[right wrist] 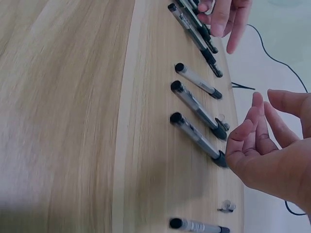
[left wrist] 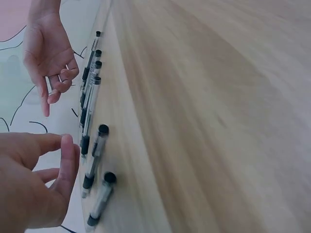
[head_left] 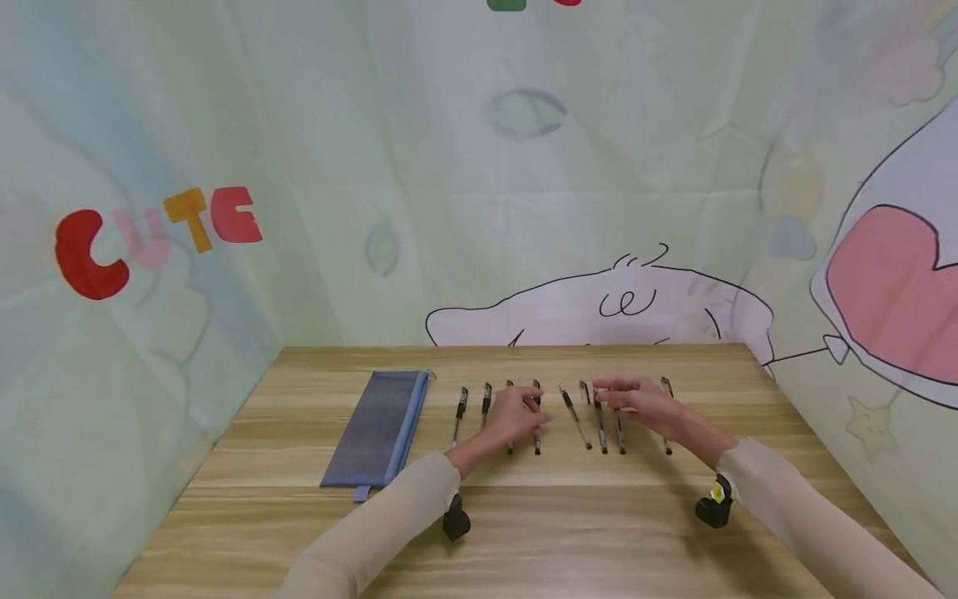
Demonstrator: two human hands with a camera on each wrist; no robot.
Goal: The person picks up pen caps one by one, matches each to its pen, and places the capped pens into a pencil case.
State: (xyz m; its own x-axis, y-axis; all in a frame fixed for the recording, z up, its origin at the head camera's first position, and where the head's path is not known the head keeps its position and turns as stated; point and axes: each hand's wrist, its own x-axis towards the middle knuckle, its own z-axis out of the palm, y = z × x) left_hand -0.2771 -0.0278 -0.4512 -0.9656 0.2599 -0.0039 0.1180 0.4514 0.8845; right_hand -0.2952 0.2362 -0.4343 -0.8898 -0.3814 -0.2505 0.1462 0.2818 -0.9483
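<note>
Several black-and-clear pens lie in a row on the table, among them an uncapped pen (head_left: 576,418) slanting between my hands. My left hand (head_left: 514,416) hovers over the pens left of it, fingers bent loosely; in the left wrist view no object shows between the left hand's (left wrist: 36,182) fingertips. Above the pens to the right is my right hand (head_left: 639,401), partly covering them. Its fingers are loosely curved, and the right wrist view shows nothing held in the right hand (right wrist: 277,150). A loose pen cap (head_left: 585,392) lies beside the uncapped pen.
A blue-grey zippered mesh pouch (head_left: 377,428) lies flat left of the row. One pen (head_left: 461,405) is nearest to it; another pen (head_left: 668,445) lies at the right end. Behind the table (head_left: 569,532) hangs a printed curtain (head_left: 449,208).
</note>
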